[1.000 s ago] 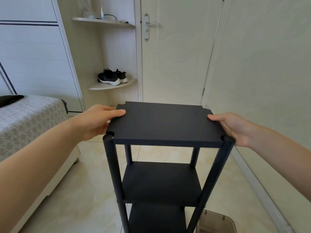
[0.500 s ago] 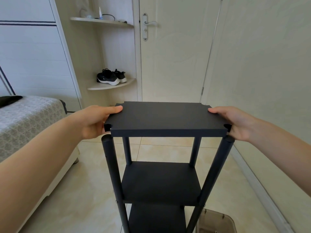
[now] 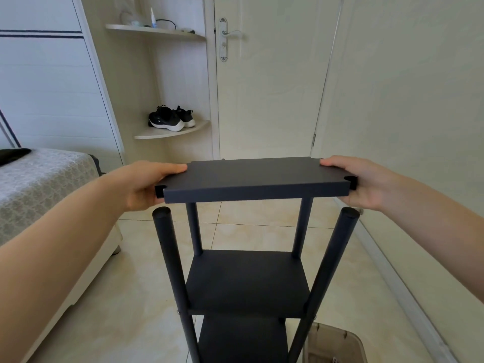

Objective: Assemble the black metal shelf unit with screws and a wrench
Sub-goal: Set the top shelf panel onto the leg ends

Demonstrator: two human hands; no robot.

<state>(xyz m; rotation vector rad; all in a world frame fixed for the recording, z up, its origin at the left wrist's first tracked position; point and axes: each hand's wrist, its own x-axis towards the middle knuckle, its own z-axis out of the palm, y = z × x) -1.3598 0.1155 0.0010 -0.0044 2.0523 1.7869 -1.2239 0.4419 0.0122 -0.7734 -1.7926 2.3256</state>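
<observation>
A black metal shelf unit (image 3: 247, 281) stands on the tiled floor in front of me, with two lower shelves fixed between its round posts. I hold the loose top shelf panel (image 3: 254, 179) level, just above the tips of the two near posts (image 3: 162, 213). My left hand (image 3: 146, 184) grips its left edge, thumb on top and fingers underneath. On the opposite edge, my right hand (image 3: 366, 182) holds it the same way. The two far posts reach up under the panel's back edge. No screws or wrench show.
A bed (image 3: 44, 184) with a patterned cover lies close on the left. A translucent bin (image 3: 332, 344) sits on the floor at the unit's right foot. The wall (image 3: 419, 127) runs along the right, a closed door (image 3: 264, 82) stands ahead, and corner shelves hold black shoes (image 3: 171, 119).
Both hands have lifted the top panel off the near posts; its front edge has risen and the panel is now seen flatter, with the near post tips bare below it.
</observation>
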